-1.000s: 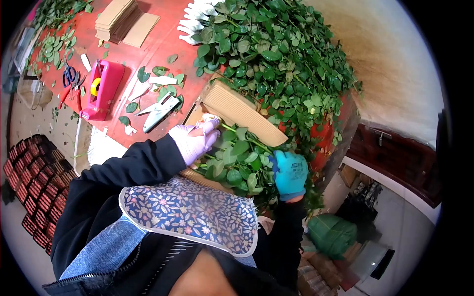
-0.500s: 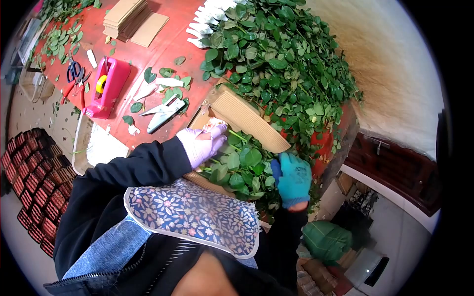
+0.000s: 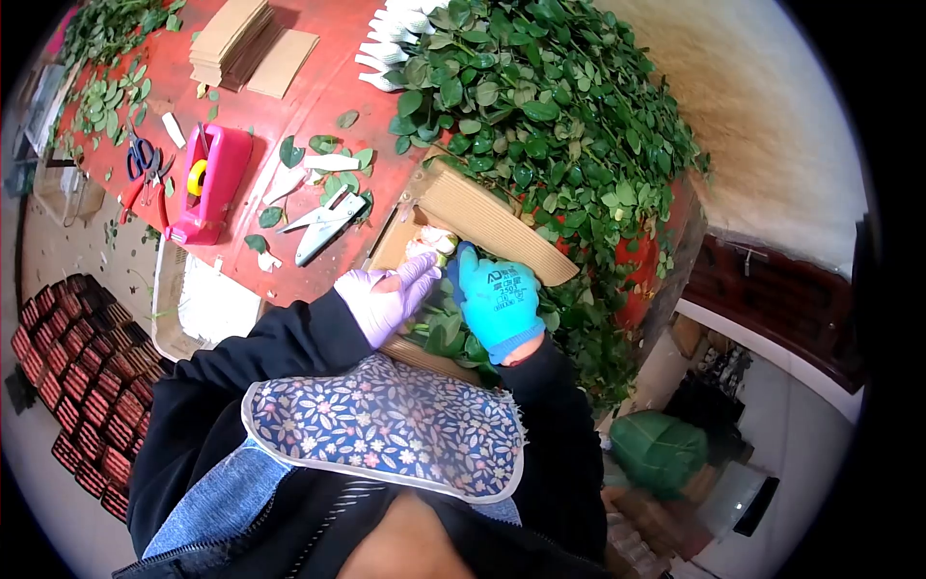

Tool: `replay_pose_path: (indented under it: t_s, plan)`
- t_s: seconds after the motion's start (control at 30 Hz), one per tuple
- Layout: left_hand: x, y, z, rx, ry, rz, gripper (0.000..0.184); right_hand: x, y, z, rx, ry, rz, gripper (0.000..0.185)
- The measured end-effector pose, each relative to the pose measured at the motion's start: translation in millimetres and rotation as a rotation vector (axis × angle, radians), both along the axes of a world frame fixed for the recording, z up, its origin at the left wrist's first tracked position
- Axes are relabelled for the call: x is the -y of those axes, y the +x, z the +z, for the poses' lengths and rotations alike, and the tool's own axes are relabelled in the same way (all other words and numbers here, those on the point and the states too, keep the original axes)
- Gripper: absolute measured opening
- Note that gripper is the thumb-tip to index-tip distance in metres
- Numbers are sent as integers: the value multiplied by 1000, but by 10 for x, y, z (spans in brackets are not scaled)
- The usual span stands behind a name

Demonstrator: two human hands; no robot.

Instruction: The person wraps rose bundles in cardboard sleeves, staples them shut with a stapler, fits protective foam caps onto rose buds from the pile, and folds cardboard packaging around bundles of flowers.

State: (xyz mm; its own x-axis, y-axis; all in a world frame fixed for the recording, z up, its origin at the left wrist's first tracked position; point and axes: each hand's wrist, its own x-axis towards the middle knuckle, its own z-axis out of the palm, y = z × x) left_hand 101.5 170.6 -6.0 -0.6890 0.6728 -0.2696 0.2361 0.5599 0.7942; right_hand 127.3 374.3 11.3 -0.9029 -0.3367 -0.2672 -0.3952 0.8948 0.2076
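Note:
My left hand, in a thin lilac glove, has its fingers at pale pink rose heads inside an open corrugated cardboard wrap. Close beside it, my right hand, in a turquoise glove with dark blue on the thumb side, is closed near the stems just below the blooms; what its fingers hold is hidden. Green rose leaves lie in the wrap under and between both hands. One flap of the wrap stands up on the far side, and its near edge lies by my apron.
A large pile of leafy stems with white-netted heads lies beyond the wrap. On the red table are a stapler, a pink tape dispenser, scissors, red-handled pliers and cardboard sheets.
My right hand has moved left and up from the leafy end of the wrap to beside my left hand near the blooms. My left hand stays by the rose heads.

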Motion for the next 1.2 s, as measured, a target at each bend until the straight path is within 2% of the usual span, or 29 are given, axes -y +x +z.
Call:
replay_pose_path:
  t_s: [0.07,0.1,0.17,0.23,0.3,0.33,0.43,0.5,0.6,0.63,0.67,0.73,0.8,0.87,1.03,1.07,1.13,1.2]
  plan:
    - [15,5,-63,-92,3,-37,37,-7,-28,-39,-62,-59,-22,24]
    - [20,7,-84,-190,-2,-82,37,4,-26,-25,-58,-55,-18,24]
    - [17,-22,-86,-163,-16,-87,37,36,-42,6,9,-130,-123,31]
    - [-1,-87,-22,-134,-31,-97,38,55,-70,-7,2,-148,-149,27]
    - [-24,-171,97,296,-32,-45,37,75,-48,-65,-3,-165,-196,24]
    - [-32,-164,95,294,-34,-58,37,80,-41,-139,-24,-172,-209,20]
    - [-17,-105,-3,159,25,-68,39,82,-54,-180,-107,-213,-221,14]
    - [29,-49,-209,-344,107,-166,38,92,-41,-219,-163,-224,-205,13]
    - [-1,-45,-251,-473,204,-153,43,75,-15,-292,-214,-169,-202,13]
    - [-4,-61,-166,-272,182,-132,42,61,-20,-291,-170,-186,-233,13]
    - [7,-87,-215,-278,177,-171,42,39,-16,-306,-183,-193,-270,13]
    - [18,-191,-343,113,395,-123,42,21,12,-321,-192,-237,-218,13]
    - [-24,-405,-274,-249,433,-187,38,16,24,-260,-197,-282,-276,11]
    - [-8,-516,-314,-193,472,-199,39,-1,27,-204,-157,-325,-279,12]
    - [196,-767,-108,-254,428,-215,38,-20,72,-126,-182,-357,-316,16]
    - [214,-769,-63,-286,492,-176,37,-21,87,-97,-174,-364,-315,17]
    - [269,-787,114,-371,343,-132,28,-26,118,-58,-169,-382,-320,19]
    - [285,-767,180,-394,308,-121,27,-14,159,1,-274,-343,-272,25]
